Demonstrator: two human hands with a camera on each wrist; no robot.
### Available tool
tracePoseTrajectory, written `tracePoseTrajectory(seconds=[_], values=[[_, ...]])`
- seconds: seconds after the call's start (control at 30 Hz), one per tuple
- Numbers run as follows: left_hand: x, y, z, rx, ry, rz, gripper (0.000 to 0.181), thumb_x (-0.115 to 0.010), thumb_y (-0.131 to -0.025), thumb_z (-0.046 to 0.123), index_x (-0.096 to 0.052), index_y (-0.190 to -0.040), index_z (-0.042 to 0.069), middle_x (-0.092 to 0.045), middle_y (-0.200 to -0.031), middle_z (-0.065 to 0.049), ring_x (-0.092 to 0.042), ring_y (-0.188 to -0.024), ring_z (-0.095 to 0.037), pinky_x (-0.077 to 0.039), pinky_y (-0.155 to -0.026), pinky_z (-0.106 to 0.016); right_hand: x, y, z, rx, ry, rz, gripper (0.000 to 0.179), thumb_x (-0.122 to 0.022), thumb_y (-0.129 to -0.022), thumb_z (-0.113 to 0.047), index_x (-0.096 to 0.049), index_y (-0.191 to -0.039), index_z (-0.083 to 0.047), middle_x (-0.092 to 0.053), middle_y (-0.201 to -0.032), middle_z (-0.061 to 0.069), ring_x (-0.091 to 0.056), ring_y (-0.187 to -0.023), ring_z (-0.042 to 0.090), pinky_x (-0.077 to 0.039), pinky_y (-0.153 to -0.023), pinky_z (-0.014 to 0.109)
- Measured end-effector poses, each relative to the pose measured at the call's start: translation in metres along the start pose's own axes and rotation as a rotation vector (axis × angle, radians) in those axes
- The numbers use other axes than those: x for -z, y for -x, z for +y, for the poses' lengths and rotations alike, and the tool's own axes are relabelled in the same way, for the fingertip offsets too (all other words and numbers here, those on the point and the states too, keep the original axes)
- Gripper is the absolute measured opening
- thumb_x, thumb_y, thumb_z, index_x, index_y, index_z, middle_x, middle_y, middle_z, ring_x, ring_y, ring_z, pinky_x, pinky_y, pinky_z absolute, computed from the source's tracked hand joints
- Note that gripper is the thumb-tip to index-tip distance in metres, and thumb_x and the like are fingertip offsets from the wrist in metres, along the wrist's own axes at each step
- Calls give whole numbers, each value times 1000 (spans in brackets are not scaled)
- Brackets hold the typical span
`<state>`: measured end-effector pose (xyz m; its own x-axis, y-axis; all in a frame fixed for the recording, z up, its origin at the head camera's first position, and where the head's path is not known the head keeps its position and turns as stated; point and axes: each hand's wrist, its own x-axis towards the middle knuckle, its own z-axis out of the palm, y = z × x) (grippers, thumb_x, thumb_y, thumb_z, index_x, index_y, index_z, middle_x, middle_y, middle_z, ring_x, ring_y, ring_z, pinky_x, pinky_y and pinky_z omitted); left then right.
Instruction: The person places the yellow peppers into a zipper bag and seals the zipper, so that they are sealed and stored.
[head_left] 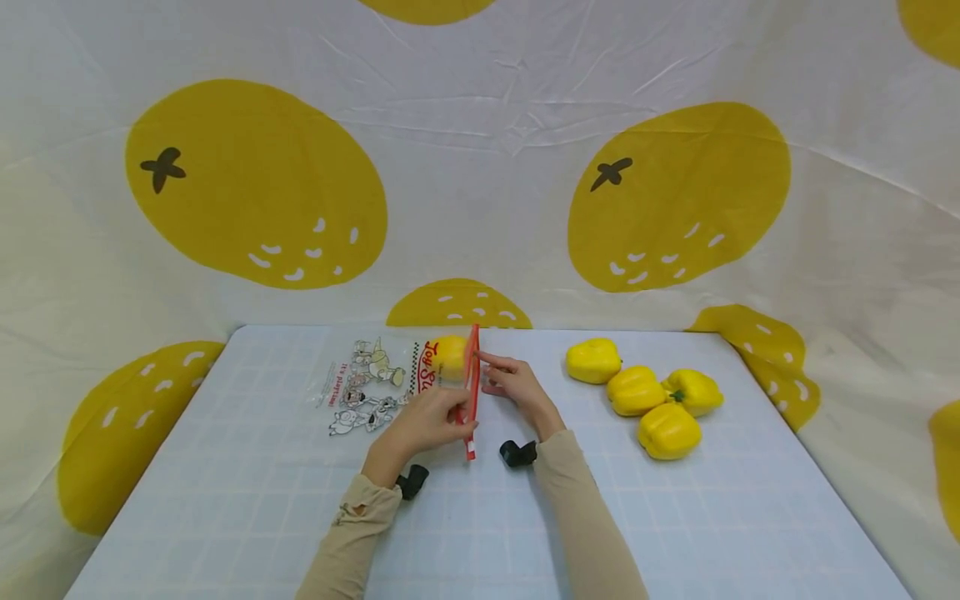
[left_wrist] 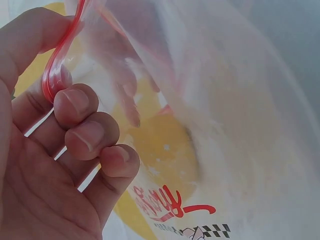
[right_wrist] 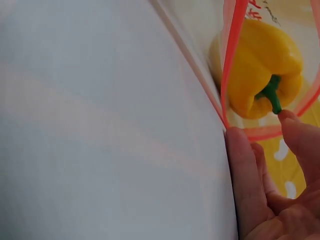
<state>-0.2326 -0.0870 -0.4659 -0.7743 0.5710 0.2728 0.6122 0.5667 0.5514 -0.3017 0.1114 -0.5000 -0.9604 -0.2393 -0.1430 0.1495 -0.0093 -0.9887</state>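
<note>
A clear plastic zip bag (head_left: pixel 408 400) with a red zip edge and cartoon prints lies on the table, its mouth facing right. Just inside the mouth is a yellow bell pepper (right_wrist: pixel 262 65), its green stem pointing outward. My left hand (head_left: pixel 431 421) pinches the near part of the red zip edge (left_wrist: pixel 48 80) between thumb and fingers. At the mouth's far side, my right hand (head_left: pixel 521 387) reaches in with fairly straight fingers. One fingertip (right_wrist: pixel 287 117) overlaps the stem's end, and another lies right at the bag's red rim.
Several more yellow bell peppers (head_left: pixel 636 390) are grouped on the right of the table. Black wrist-worn pieces (head_left: pixel 517 454) show beside both wrists. Behind the table (head_left: pixel 750 517) hangs a white curtain (head_left: pixel 480 183) with big yellow fruit prints.
</note>
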Motion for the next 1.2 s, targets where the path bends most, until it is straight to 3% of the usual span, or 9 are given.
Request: tracePoseTrajectory(seconds=[0.1,0.23,0.4,0.53,0.7,0.77,0.87,1.03,1.2], values=[[1,0,-1,-6,0,0,24,-77,-84,18,-55,-73,14,-43,-61,11,-41,-55,-4,-33,-53,-21,-1,0,-1,-3,12,3,37,-54,-99,-2,-61,-135,-8,-55,-138,13,-54,-112,24,-53,-89,36],[2,-1,-2,-8,-18,8,25,-77,-84,19,-55,-73,15,-44,-61,11,-42,-56,-5,-34,-53,-21,2,0,-7,-21,0,-26,45,-52,-100,-3,-52,-144,-12,-55,-125,18,-56,-104,26,-53,-91,37],[-1,-3,-2,0,-37,23,23,-78,-84,20,-58,-76,12,-45,-62,10,-43,-57,-6,-34,-53,-21,18,8,-27,8,49,-14,48,-51,-102,-9,-41,-148,-4,-51,-132,27,-53,-116,40,-51,-94,39],[-5,-4,-1,31,-37,37,23,-79,-84,23,-59,-78,13,-46,-63,10,-44,-59,-7,-35,-54,-21,38,20,-51,146,236,112,39,-56,-101,-12,-52,-137,1,-55,-129,24,-54,-116,39,-52,-92,37],[-7,-2,0,48,-29,66,26,-79,-83,24,-56,-76,16,-47,-64,10,-44,-60,-7,-36,-54,-22,69,35,-77,328,558,382,35,-61,-98,-13,-58,-129,3,-59,-123,21,-55,-110,36,-47,-96,43],[-7,-2,0,48,-24,76,26,-79,-84,23,-56,-75,17,-47,-64,10,-44,-60,-7,-37,-54,-23,82,40,-83,296,645,483,40,-62,-97,-16,-55,-132,3,-55,-126,22,-51,-114,38,-43,-100,47],[-8,-1,0,47,-16,80,25,-77,-86,23,-55,-75,18,-47,-64,11,-44,-59,-7,-36,-54,-23,99,48,-85,142,762,564,56,-64,-95,-24,-45,-141,3,-46,-135,27,-42,-124,42,-36,-105,52],[-7,-1,2,35,-2,86,24,-75,-88,20,-55,-75,18,-47,-64,10,-44,-59,-8,-37,-54,-23,115,53,-79,-125,945,480,98,-74,-86,-42,-20,-152,6,-32,-144,36,-29,-132,52,-24,-111,59],[-7,-1,2,23,2,71,23,-73,-89,19,-55,-76,18,-47,-66,10,-44,-61,-7,-37,-55,-23,117,51,-64,-172,1075,417,106,-75,-82,-49,-19,-150,9,-37,-142,38,-31,-131,57,3,-111,67]])
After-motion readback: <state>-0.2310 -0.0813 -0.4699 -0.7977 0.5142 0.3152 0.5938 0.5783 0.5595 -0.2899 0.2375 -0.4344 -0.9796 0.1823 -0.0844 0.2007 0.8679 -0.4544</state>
